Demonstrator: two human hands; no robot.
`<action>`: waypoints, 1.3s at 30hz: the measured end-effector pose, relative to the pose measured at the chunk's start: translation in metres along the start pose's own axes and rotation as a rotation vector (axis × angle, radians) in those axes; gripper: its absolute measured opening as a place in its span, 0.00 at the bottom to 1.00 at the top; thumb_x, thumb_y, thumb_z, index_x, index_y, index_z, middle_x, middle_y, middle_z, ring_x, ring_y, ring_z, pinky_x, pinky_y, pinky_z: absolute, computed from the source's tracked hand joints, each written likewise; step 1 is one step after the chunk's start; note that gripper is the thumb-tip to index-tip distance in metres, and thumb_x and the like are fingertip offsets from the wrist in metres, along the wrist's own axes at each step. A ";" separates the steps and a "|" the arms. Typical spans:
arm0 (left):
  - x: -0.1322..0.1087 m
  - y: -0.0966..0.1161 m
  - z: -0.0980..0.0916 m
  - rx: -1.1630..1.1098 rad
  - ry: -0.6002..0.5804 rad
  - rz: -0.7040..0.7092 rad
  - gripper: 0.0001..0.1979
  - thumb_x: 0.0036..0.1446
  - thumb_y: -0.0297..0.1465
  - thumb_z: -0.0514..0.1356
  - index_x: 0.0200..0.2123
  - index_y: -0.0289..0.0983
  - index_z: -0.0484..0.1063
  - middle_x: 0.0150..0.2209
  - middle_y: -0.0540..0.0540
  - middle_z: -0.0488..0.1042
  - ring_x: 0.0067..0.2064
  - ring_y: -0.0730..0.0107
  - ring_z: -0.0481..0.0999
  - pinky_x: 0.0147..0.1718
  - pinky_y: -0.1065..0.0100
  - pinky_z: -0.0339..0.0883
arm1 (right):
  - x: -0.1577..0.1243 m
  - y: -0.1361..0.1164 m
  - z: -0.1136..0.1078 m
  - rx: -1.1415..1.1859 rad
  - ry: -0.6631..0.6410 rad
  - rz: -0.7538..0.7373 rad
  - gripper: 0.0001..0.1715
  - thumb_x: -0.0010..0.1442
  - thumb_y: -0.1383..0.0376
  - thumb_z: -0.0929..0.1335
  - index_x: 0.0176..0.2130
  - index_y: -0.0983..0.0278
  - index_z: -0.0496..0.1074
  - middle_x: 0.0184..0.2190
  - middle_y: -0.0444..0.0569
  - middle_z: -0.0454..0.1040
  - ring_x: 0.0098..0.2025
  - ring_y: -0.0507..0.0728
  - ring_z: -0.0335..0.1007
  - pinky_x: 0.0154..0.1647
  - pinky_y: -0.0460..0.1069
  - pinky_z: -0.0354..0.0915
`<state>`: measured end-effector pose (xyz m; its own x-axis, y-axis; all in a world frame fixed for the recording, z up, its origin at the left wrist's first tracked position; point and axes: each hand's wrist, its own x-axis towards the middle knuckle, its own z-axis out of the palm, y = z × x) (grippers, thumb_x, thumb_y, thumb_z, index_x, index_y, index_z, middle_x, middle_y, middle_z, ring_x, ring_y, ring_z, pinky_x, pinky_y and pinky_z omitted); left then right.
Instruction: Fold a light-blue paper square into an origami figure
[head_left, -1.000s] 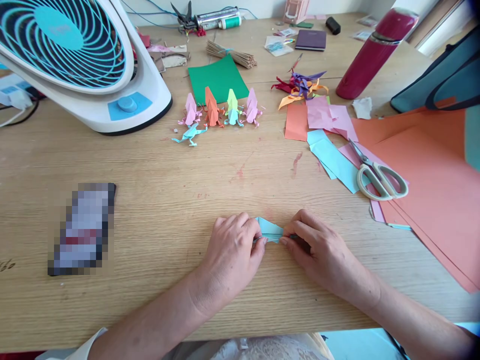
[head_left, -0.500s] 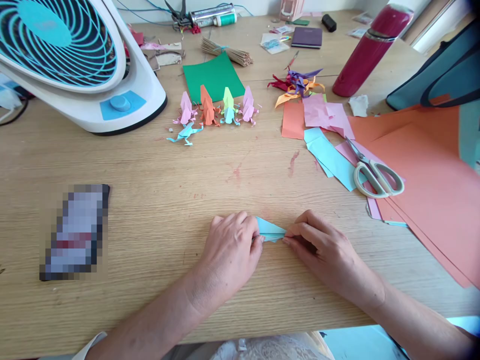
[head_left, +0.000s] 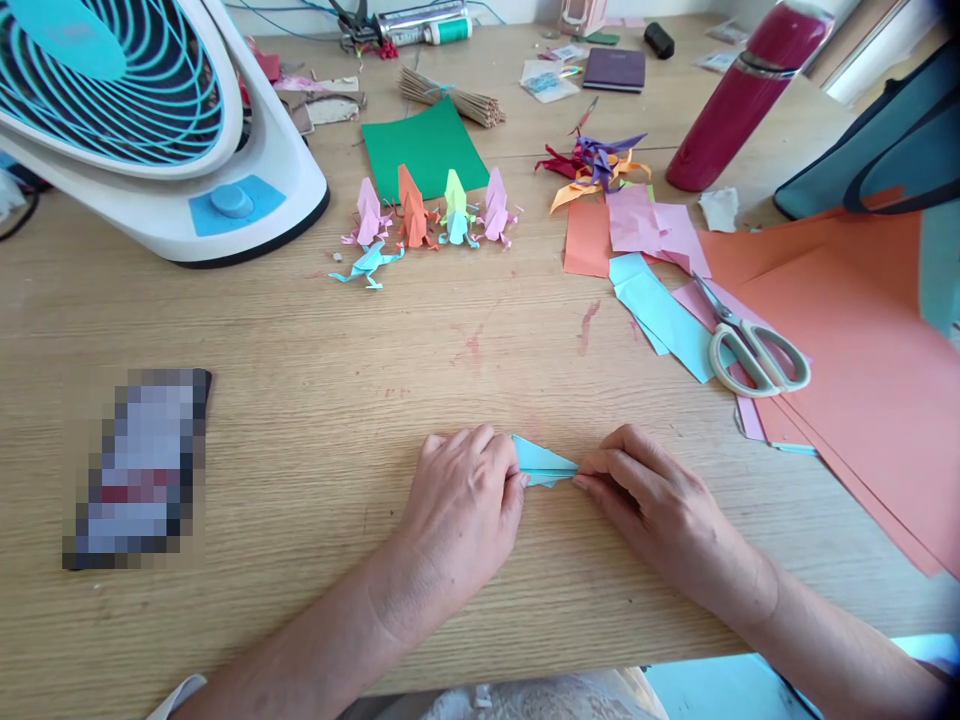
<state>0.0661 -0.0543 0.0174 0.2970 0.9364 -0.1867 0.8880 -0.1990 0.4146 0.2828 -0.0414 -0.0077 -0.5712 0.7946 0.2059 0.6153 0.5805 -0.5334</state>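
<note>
A small piece of folded light-blue paper (head_left: 546, 463) lies between my two hands near the table's front, tapering to a narrow point on the right. My left hand (head_left: 469, 490) is closed over its wide end, so that part is hidden. With thumb and forefinger, my right hand (head_left: 656, 505) pinches the pointed tip. Farther back stands a row of folded paper figures in pink, orange (head_left: 412, 210), yellow-green and blue. A separate light-blue figure (head_left: 367, 264) lies just in front of them.
Scissors (head_left: 757, 352) rest on light-blue strips (head_left: 664, 315) and large orange sheets (head_left: 862, 400) at right. A dark red flask (head_left: 739, 110) stands behind. A white fan (head_left: 262, 170) fills the back left, and a blurred-out phone-like object (head_left: 139, 465) lies at left.
My right hand has shifted slightly to the right, still pinching the paper's tip, and a little more of the point shows. My left hand stays almost where it was.
</note>
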 end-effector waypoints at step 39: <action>0.000 -0.002 0.001 0.031 0.007 0.022 0.07 0.65 0.26 0.51 0.32 0.38 0.63 0.35 0.48 0.71 0.37 0.63 0.69 0.36 0.60 0.55 | 0.003 0.011 -0.010 -0.002 -0.006 -0.094 0.07 0.69 0.70 0.63 0.38 0.64 0.71 0.34 0.49 0.67 0.34 0.53 0.65 0.36 0.50 0.63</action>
<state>0.0648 -0.0547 0.0155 0.3137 0.9339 -0.1713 0.8918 -0.2279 0.3908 0.2933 -0.0312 -0.0052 -0.6298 0.7353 0.2503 0.5596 0.6530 -0.5104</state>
